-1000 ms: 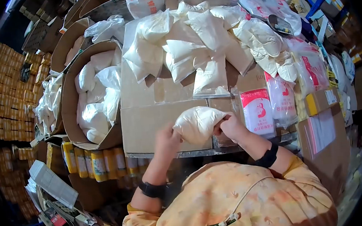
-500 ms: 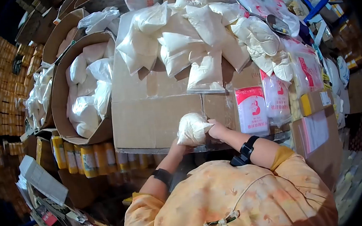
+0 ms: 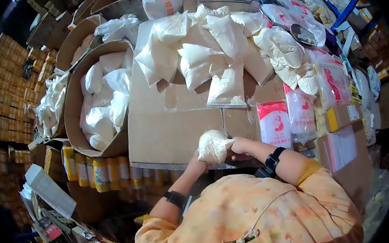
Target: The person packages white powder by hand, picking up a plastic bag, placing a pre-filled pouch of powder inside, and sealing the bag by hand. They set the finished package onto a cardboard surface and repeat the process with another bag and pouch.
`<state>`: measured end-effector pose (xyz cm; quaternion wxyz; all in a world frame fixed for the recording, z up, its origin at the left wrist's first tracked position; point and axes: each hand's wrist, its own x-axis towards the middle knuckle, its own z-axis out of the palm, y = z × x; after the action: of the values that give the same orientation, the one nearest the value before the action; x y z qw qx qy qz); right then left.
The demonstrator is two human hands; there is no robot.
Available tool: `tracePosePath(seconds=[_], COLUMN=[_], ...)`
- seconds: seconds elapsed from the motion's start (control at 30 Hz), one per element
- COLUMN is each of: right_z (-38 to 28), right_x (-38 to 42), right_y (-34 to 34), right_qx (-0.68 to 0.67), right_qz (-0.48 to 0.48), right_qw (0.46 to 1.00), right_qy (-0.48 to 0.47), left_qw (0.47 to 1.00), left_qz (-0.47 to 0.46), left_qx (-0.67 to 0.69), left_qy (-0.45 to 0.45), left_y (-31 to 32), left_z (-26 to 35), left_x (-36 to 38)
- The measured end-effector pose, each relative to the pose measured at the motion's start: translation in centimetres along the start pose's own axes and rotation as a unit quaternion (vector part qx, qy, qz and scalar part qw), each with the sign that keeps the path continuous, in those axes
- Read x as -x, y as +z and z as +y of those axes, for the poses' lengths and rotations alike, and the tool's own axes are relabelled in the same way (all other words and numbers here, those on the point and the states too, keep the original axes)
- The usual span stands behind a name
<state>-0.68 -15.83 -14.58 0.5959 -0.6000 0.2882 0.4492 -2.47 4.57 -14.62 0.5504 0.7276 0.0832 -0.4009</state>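
A small plastic bag of cream-white powder (image 3: pixel 212 148) is held up near the front edge of the cardboard-covered table. Its twisted neck points right, toward my right hand (image 3: pixel 239 147), whose fingers are closed by that end. My left hand (image 3: pixel 200 161) supports the bag from its lower left, with most of the fingers hidden behind it. Beyond my hands lies a pile of filled flat powder bags (image 3: pixel 226 88). Right of them is a pink-and-white pack of plastic bags (image 3: pixel 274 126).
A large cardboard box (image 3: pixel 74 116) with filled white bags stands left of the table. Tied powder bags (image 3: pixel 285 51) lie at the back right. Yellow-labelled containers (image 3: pixel 101 173) line the space under the left edge. A brown carton (image 3: pixel 346 166) stands at the right.
The whole view has shifted slightly, with the scene now lower and farther right. The powder bag has turned a little in my hands, and its twisted neck shows more clearly.
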Motion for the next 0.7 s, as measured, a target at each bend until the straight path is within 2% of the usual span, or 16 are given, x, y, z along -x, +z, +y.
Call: tracePosePath(seconds=[0.03, 0.1, 0.23, 0.27, 0.37, 0.47, 0.57, 0.6, 0.67, 0.7], right_z=[-0.5, -1.2, -4.6, -5.4, -5.0, -4.1, -3.6, -3.7, -4.1, -4.3], right_x=[0.0, 0.5, 4.9, 6.5, 6.7, 7.4, 8.6, 8.9, 9.9, 10.1], right_y=[-0.1, -0.5, -1.1, -1.1, -1.6, -1.6, -2.3, -2.5, -2.0, -1.7], right_qx=[0.076, 0.225, 0.132, 0.130, 0.204, 0.405, 0.334, 0.331, 0.410, 0.443], right_qz=[-0.003, -0.001, -0.056, -0.071, -0.062, 0.108, 0.224, 0.221, 0.182, 0.161], right_qw=[0.997, 0.971, 0.978, 0.979, 0.964, 0.863, 0.768, 0.737, 0.642, 0.589], right_qy=[-0.027, -0.079, -0.151, -0.137, -0.156, -0.280, -0.498, -0.547, -0.622, -0.656], left_qw=[0.998, 0.993, 0.987, 0.985, 0.983, 0.916, 0.925, 0.917, 0.901, 0.859], left_qz=[0.057, 0.107, 0.127, 0.111, 0.116, 0.175, 0.181, 0.193, 0.221, 0.211], left_qx=[-0.033, -0.042, -0.061, -0.079, -0.119, -0.331, -0.308, -0.322, -0.350, -0.397], left_qy=[-0.007, 0.024, 0.076, 0.106, 0.079, 0.143, 0.133, 0.133, 0.130, 0.246], left_y=[-0.6, -1.7, -3.9, -4.3, -3.8, -3.6, -2.9, -2.6, -2.6, -2.6], left_z=[0.5, 1.9, 5.8, 6.1, 7.3, 4.4, 6.1, 6.8, 8.5, 9.0], left_x=[0.4, 1.1, 3.3, 3.8, 4.5, 2.3, 3.8, 4.4, 5.5, 5.7])
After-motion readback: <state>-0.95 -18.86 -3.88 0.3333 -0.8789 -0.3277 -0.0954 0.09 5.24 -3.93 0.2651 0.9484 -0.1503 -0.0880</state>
